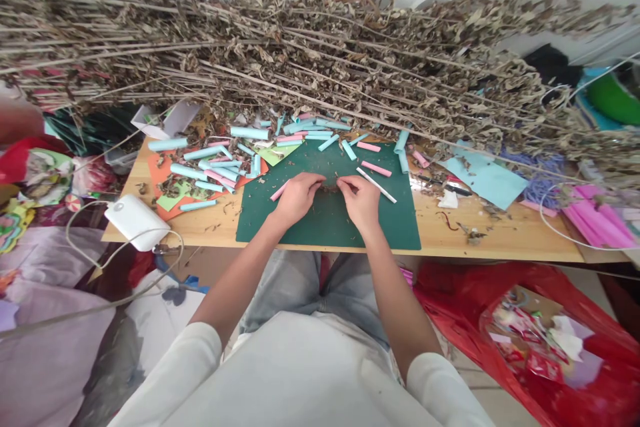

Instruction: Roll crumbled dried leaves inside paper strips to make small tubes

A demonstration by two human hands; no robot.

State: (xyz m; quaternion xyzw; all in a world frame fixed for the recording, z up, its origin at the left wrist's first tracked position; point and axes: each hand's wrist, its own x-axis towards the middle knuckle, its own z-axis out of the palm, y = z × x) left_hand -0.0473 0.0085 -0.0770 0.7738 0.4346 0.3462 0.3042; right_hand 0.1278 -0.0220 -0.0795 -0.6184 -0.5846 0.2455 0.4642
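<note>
Over the green cutting mat (320,230), my left hand (299,197) and my right hand (361,200) face each other, a small gap apart. Fingers and thumb are pinched together on each; whatever lies between the tips is too small to make out. Brown crumbs of dried leaf (329,189) show on the mat between my fingertips. A pink paper roll (280,191) lies beside my left hand, partly behind it. Near my right hand are a thin white paper roll (377,185) and another pink paper roll (377,169).
Many blue paper rolls (187,171) lie left of and behind the mat. Dried leafy stalks (280,47) stretch across the back. A white power bank (137,221) with a cable sits at the left edge. Blue paper (485,175) lies right; a red bag (450,293) of scraps stands below.
</note>
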